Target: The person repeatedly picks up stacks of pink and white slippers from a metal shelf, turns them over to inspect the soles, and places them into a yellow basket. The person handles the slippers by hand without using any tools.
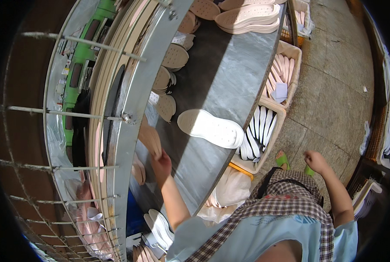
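Tan sole in left hand, at the bench's left edge

The tan sole [149, 139] is lying along the left edge of the bench [230, 65], in shade, beside the metal frame [134, 83]. The left hand [162, 165] is pinching its near end, thumb and fingers pressed together on it; probably that end is offering the easiest hold. Whether the sole is touching the bench: cannot tell.

Right hand [318, 162] is hanging over the floor [321, 100], well off the bench's right edge. Fingers seem curled, nothing showing in them; how tightly, cannot tell.

A white sole [210, 129] is resting crosswise, heel reaching the right edge, perhaps for easy reach. More soles [175, 56] are lining the left edge, likely keeping the middle free. Below the right edge, a bin [283, 118] is holding white soles packed on edge, presumably saving room.
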`<state>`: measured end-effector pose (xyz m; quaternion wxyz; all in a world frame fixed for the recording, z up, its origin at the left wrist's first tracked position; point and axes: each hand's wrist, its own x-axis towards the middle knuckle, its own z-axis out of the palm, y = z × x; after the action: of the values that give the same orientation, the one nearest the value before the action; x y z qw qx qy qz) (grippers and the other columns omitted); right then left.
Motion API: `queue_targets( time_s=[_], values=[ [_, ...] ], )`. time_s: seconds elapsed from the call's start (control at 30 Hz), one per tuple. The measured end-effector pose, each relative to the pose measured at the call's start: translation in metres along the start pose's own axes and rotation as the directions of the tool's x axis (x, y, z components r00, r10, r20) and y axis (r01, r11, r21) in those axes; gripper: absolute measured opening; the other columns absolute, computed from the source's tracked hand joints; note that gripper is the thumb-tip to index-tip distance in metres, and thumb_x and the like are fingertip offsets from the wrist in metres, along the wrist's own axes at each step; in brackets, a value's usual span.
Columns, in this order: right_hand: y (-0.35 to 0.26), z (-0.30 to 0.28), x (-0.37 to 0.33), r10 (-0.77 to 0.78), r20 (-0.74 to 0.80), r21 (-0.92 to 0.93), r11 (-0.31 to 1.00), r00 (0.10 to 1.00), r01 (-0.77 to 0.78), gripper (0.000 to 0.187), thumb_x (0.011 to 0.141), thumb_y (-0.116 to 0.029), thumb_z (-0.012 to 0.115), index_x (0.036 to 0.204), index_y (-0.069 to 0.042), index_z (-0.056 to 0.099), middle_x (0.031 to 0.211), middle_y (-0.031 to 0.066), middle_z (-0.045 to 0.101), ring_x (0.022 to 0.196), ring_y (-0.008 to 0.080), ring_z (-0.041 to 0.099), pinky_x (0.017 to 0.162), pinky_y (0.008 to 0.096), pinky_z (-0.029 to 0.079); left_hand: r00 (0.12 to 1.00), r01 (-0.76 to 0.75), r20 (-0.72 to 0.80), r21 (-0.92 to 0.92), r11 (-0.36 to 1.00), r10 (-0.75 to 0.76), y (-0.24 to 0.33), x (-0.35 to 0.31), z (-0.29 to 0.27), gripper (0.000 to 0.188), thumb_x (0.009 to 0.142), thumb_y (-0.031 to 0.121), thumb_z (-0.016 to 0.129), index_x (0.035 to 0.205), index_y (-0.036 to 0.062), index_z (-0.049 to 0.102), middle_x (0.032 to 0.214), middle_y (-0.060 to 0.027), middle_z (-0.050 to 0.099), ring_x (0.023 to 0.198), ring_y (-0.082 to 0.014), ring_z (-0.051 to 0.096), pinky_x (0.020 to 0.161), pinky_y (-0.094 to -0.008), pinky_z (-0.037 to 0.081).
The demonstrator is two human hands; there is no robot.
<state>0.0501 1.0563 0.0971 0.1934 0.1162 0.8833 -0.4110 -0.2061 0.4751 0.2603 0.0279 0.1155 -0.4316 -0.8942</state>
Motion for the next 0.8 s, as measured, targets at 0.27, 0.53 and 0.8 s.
queue_targets(
  time_s=[0.27,0.53,0.8],
  values=[
    [-0.144,-0.048,0.022,-0.542,-0.161,0.697,0.529,0.824,0.484,0.049,0.086,-0.017,0.064,0.130,-0.008,0.045,0.116,0.0085,0.058,0.110,0.0179,0.053,0.092,0.0338,0.041,0.971,0.184,0.165,-0.056,0.981,-0.172,-0.089,-0.217,0.109,0.059,0.073,0.000,0.062,0.129,0.0131,0.045,0.116,-0.0098,0.058,0.099,-0.0247,0.060,0.074,-0.0345,0.054],
    [-0.151,-0.084,-0.024,-0.419,-0.359,0.932,-0.110,0.834,0.346,0.097,0.083,-0.069,0.039,0.145,-0.014,-0.010,0.149,0.0144,0.018,0.132,0.0277,0.031,0.107,0.0432,0.032,0.810,0.430,0.303,0.277,0.860,-0.502,-0.218,-0.299,0.255,0.072,0.080,0.003,0.062,0.141,0.0065,0.023,0.125,-0.0123,0.047,0.106,-0.0205,0.056,0.078,-0.0285,0.052],
    [-0.086,-0.119,-0.075,-0.330,-0.287,0.925,-0.337,0.899,0.172,0.066,0.092,-0.025,0.039,0.147,-0.016,0.002,0.144,0.0123,0.029,0.128,0.0250,0.038,0.105,0.0400,0.035,0.702,-0.170,0.542,0.758,0.630,-0.462,-0.262,-0.265,0.316,0.051,0.089,0.012,0.060,0.133,-0.0009,0.036,0.104,-0.0040,0.047,0.084,-0.0114,0.050,0.083,-0.0253,0.045]
  ],
)
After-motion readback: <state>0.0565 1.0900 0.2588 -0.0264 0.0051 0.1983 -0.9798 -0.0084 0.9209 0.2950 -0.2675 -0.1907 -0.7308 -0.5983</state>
